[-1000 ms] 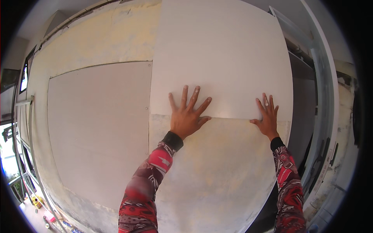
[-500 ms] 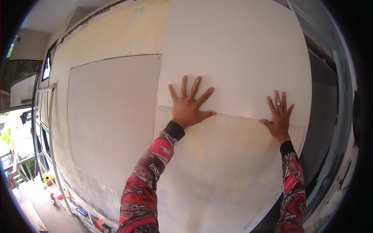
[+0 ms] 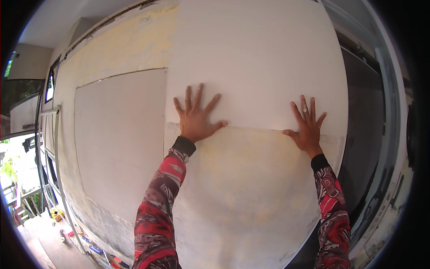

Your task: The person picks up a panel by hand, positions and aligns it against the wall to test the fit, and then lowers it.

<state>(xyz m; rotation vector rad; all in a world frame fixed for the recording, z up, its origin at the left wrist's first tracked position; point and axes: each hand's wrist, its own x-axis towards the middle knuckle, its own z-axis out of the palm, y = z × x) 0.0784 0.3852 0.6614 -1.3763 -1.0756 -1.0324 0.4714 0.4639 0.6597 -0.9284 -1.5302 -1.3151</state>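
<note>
A large smooth white panel (image 3: 262, 58) lies against the upper part of a patchy, yellowed wall (image 3: 246, 179). Across the panel's lower left, my left hand (image 3: 195, 119) rests flat with its fingers spread and its thumb along the bottom edge. Near the lower right corner, my right hand (image 3: 308, 130) presses on the same panel, fingers also spread, thumb at the edge. Neither hand grips anything. Left of the white panel, a greyish board (image 3: 121, 139) is fixed to the wall, with small fastener marks down its right edge.
A metal ladder-like frame (image 3: 57, 157) leans at the left beside a window and a bright opening. Several tools, among them a yellow one (image 3: 57, 214) and a blue-handled one (image 3: 95, 249), lie on the floor at lower left. A dark doorway (image 3: 365, 112) borders the wall on the right.
The view has shifted, so the panel and both hands appear further left. My left thumb stretches out more along the panel's edge. Both palms stay on the panel.
</note>
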